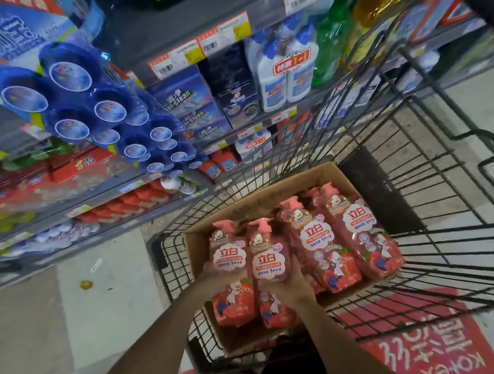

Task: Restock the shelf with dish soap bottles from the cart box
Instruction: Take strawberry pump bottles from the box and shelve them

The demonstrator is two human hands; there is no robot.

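Both forearms enter from the bottom edge and meet above the near end of the cart box (269,197). Left hand (216,271) grasps the left held bottle (230,270) from behind at its waist; right hand (286,279) grasps the right held bottle (271,272) the same way. Fingers of both hands are mostly hidden behind the bottles.

Cart box: brown cardboard, open top, seated inside the black wire cart (415,211). It contains further dish soap bottles (338,233), lying side by side with pump heads pointing away from the camera. Rows beneath the top layer are hidden, so the count cannot be determined.

Bottle appearance: translucent pink-red body, pink pump head, white cloud-shaped label with red characters, cartoon duck and strawberry graphics on the lower half. The two held bottles are side by side and touching, raised above the near end of the box.

Shelf (172,32): grey tiers with price tags on the edges, to the left of and beyond the cart. Stock includes blue blister packs (90,109), white bottles with blue caps (285,74) and red packs. Lower tiers are blurred. A red floor sticker (435,348) is cut off by the bottom edge.
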